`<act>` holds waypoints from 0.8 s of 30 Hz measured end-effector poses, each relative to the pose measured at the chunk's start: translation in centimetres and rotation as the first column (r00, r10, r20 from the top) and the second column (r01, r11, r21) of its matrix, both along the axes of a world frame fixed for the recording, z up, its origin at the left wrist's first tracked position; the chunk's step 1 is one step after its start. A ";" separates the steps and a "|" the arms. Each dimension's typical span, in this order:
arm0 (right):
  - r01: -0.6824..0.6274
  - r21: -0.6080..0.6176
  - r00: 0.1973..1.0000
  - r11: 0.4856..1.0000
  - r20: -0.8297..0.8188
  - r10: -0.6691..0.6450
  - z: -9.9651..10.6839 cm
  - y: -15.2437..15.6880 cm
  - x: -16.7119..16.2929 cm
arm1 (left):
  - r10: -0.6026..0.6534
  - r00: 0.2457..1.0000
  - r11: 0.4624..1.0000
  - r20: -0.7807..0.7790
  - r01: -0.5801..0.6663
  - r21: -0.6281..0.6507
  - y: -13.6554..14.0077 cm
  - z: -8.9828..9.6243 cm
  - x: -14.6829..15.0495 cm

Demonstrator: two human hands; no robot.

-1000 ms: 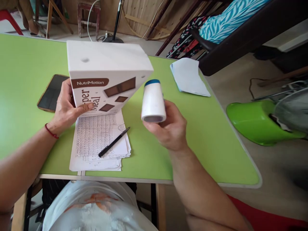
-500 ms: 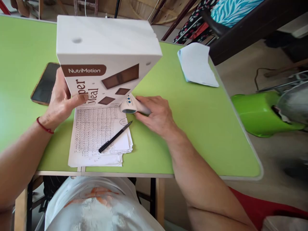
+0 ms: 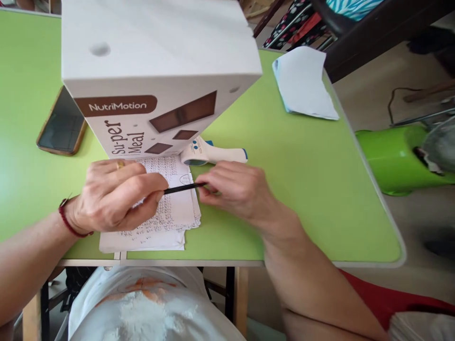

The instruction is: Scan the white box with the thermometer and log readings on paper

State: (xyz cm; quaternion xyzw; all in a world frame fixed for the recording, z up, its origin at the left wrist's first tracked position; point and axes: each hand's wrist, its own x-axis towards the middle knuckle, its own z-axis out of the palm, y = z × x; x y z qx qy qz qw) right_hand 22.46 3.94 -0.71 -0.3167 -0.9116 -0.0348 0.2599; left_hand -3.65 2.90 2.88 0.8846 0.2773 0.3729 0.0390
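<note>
Head view: gripping black pen (image 3: 182, 188) with left hand (image 3: 122, 196) and right hand (image 3: 236, 192), both with fingers curled closed on it. Holding it over written sheets (image 3: 179, 215) on green counter (image 3: 320, 199), near white box (image 3: 159, 57) and white-and-blue handheld device (image 3: 220, 154).

A phone (image 3: 61, 127) and white paper (image 3: 304, 83) lie on the green table (image 3: 320, 199).

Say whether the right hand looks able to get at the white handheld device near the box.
Probably yes: the white handheld device lies just beyond the right hand, and the box leaves its handle uncovered. That hand grips one end of the pen, so it would likely need to let go first.
</note>
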 end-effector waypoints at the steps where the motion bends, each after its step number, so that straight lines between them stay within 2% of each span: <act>1: 0.022 -0.050 0.993 0.999 -0.113 -0.027 0.0 0.0 0.0 | -0.023 1.000 0.999 0.004 0.023 0.029 -0.1 -0.1 0.5; 3: 0.054 -0.209 0.905 0.976 -0.403 -0.136 0.0 -0.3 -0.2 | -0.049 0.999 0.997 -0.011 0.050 0.061 0.0 -0.5 1.0; 5: 0.029 -0.405 0.736 0.914 -0.610 -0.294 -0.2 -0.7 -0.9 | -0.027 0.997 0.999 -0.066 0.030 0.032 0.2 -1.0 1.2; 7: -0.039 -0.555 0.608 0.831 -0.673 -0.421 -0.5 -1.0 -1.8 | -0.016 0.986 0.999 -0.165 0.021 0.029 0.4 -1.4 1.3; 9: -0.096 -0.632 0.566 0.769 -0.670 -0.480 -0.8 -1.2 -2.6 | 0.006 0.959 1.000 -0.283 -0.004 0.008 0.4 -1.9 1.4; 11: -0.097 -0.671 0.578 0.735 -0.639 -0.507 -1.1 -1.1 -3.1 | 0.026 0.921 0.999 -0.389 -0.037 -0.022 0.4 -2.4 1.6; 14: -0.072 -0.682 0.626 0.728 -0.599 -0.499 -1.3 -0.9 -3.3 | 0.035 0.875 0.995 -0.484 -0.076 -0.065 0.4 -2.8 2.1; 20: 0.017 -0.551 0.727 0.835 -0.566 -0.388 -2.2 -0.8 -3.4 | 0.057 0.836 0.988 -0.547 -0.125 -0.089 -0.2 -2.8 2.7; 24: 0.014 -0.517 0.759 0.856 -0.552 -0.345 -2.4 -0.7 -3.6 | 0.062 0.809 0.987 -0.585 -0.136 -0.083 -0.7 -3.0 2.6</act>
